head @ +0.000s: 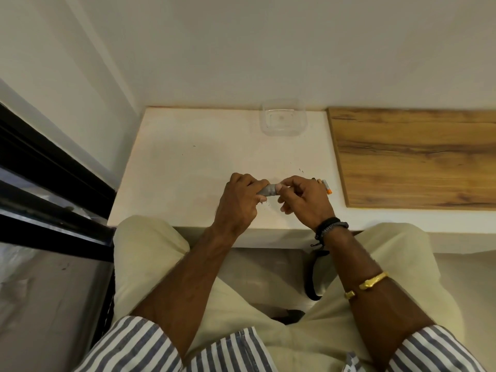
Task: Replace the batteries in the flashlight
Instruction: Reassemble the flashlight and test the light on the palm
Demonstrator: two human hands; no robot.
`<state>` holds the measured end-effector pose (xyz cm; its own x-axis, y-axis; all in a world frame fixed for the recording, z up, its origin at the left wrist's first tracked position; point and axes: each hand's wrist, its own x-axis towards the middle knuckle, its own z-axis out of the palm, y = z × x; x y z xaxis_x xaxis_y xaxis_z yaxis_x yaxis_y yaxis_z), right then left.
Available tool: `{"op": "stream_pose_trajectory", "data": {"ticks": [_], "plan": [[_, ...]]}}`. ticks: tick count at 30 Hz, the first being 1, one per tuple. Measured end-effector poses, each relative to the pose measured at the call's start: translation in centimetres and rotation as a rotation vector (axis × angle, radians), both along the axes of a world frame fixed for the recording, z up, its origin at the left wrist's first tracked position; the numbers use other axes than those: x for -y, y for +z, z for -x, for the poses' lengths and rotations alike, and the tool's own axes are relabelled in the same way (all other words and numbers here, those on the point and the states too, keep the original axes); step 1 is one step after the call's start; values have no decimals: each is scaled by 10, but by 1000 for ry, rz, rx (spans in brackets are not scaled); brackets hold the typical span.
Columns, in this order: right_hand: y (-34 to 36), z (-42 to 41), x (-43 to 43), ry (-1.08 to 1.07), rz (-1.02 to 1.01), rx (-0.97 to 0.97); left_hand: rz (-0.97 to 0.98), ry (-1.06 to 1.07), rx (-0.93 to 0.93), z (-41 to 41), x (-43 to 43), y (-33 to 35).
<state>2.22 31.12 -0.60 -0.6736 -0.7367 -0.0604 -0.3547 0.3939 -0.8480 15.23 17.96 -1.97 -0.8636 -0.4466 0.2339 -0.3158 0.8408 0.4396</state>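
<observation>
A small grey flashlight (267, 191) is held level just above the white tabletop (188, 167), between both hands. My left hand (239, 202) wraps its left part, which is mostly hidden in the fist. My right hand (303, 200) pinches its right end with thumb and forefinger. Behind my right hand lie orange-and-white batteries (326, 186) on the table, partly hidden by the knuckles.
A clear plastic container (284, 120) stands at the back of the table by the wall. A wooden board (416, 157) covers the surface to the right. A dark window frame (53, 178) runs along the left. A black strap (312, 275) hangs below the table edge.
</observation>
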Motion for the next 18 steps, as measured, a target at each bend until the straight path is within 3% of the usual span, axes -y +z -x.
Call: {"op": "stream_pose_trajectory", "data": {"ticks": [5,9,12,18], "plan": [[0,-3,1,-60,-143,-76,15,-37,-2,2,-2,0],[1,4,-2,24,13,112,-12,14,-4,1,1,-1],[-2,8,-4,109,69,34,-8,29,14,0,4,-2],[0,3,-3,45,60,11,0,9,-1,0,3,-1]]}}
